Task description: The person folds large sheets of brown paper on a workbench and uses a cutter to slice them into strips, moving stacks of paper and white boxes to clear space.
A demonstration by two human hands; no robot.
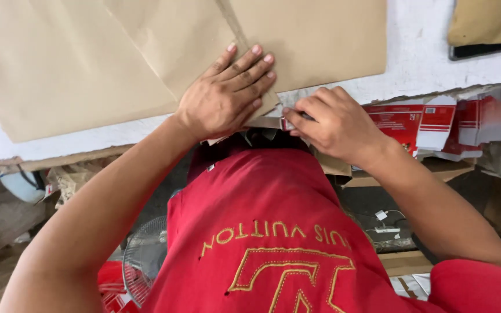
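Large sheets of brown paper (82, 58) lie overlapped on a white table (424, 52). My left hand (227, 93) presses flat, fingers spread, on the near corner of a folded sheet at the table's front edge. My right hand (334, 122) is closed around a small cutter-like tool (288, 123) with a red and silver tip. The tip sits at the paper's edge just beside my left hand. Most of the tool is hidden in my fist.
Flattened red and white cartons (430, 124) are stacked under the table edge at the right. A dark phone (479, 51) lies at the far right under another brown sheet. A floor fan (143, 258) stands below, left of my red shirt.
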